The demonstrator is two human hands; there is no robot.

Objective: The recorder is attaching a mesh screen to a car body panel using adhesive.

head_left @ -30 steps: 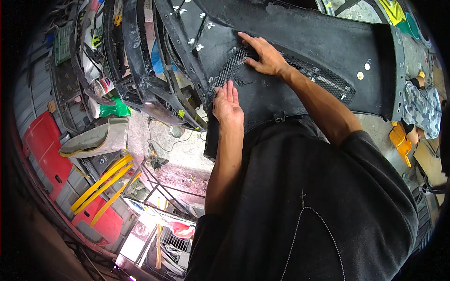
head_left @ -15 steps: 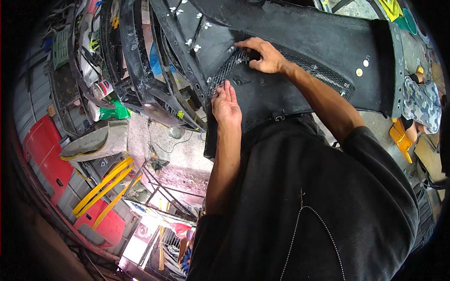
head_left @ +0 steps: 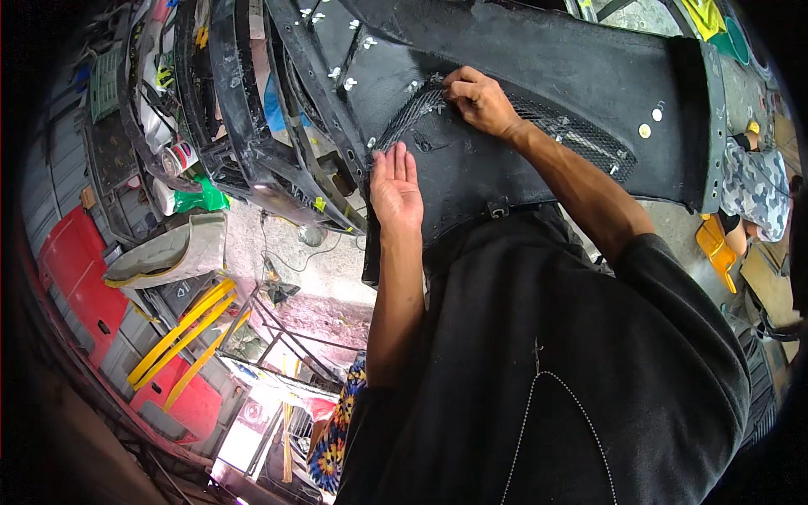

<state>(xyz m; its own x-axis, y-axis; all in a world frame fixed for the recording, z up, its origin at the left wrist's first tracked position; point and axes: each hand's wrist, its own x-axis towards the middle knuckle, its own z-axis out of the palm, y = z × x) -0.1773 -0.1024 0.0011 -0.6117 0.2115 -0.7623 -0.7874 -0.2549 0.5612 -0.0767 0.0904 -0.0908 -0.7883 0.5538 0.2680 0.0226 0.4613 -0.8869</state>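
Observation:
A large black panel [head_left: 539, 59], likely a vehicle body part, spans the area in front of me. Black metal mesh [head_left: 412, 114] covers an angled opening in it, and a longer mesh strip [head_left: 581, 135] runs off to the right. My right hand [head_left: 478, 99] is closed over the mesh at the bend between the two stretches; its fingertips are hidden, so what they pinch is unclear. Palm up, my left hand [head_left: 396, 189] lies open with straight fingers at the mesh's lower left end. White wing-shaped fasteners [head_left: 350, 83] dot the panel's upper left.
Several black bumper-like frames [head_left: 240, 109] stand close on the left, beside a white tub [head_left: 179, 157]. Yellow strips [head_left: 181, 332] and red panels [head_left: 80, 269] lie farther left. At the right are a person in camouflage clothing [head_left: 757, 185] and an orange dustpan-like object [head_left: 715, 252].
My right hand has gone from spread fingers to a closed grip and shifted slightly right. My left hand has moved slightly left. A colourful patterned cloth has come into view at the bottom.

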